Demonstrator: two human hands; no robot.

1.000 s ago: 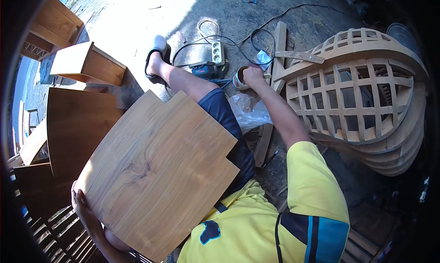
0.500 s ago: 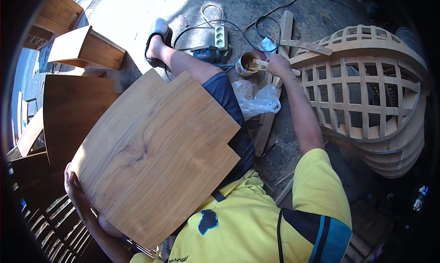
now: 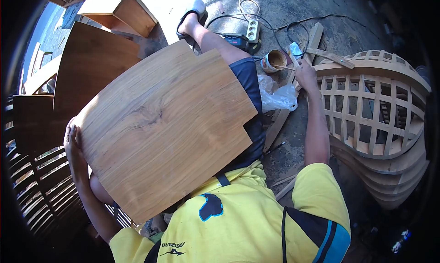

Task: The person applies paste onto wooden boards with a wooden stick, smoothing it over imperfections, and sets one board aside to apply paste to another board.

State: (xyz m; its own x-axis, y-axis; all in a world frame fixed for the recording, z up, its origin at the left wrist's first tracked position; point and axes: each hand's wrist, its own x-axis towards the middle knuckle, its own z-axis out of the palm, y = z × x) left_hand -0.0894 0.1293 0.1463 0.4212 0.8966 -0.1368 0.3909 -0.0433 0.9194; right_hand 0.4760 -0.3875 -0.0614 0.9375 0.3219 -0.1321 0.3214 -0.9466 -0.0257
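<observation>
A broad wooden panel (image 3: 160, 125) with notched corners lies across my lap. My left hand (image 3: 73, 141) grips its left edge, fingers on the rim. Out to the right, my right hand (image 3: 305, 74) is closed on a flat wooden stick (image 3: 294, 59), held just right of an open can (image 3: 273, 61) of brown paste. A thin stick leans out of the can toward that hand. Below the can lies a crumpled clear plastic bag (image 3: 278, 94).
A slatted wooden frame (image 3: 366, 107) stands at the right. Beyond the can are a power strip (image 3: 252, 31), cables and a power tool (image 3: 237, 40). Wooden strips (image 3: 278, 127) lie on the floor. At the left stand a dark panel (image 3: 91, 66) and a wooden box (image 3: 135, 15).
My right hand has come out of the can, first with a brush-like flat stick over its rim, now with the stick raised beside it. My left hand keeps hold of the panel; the view has shifted.
</observation>
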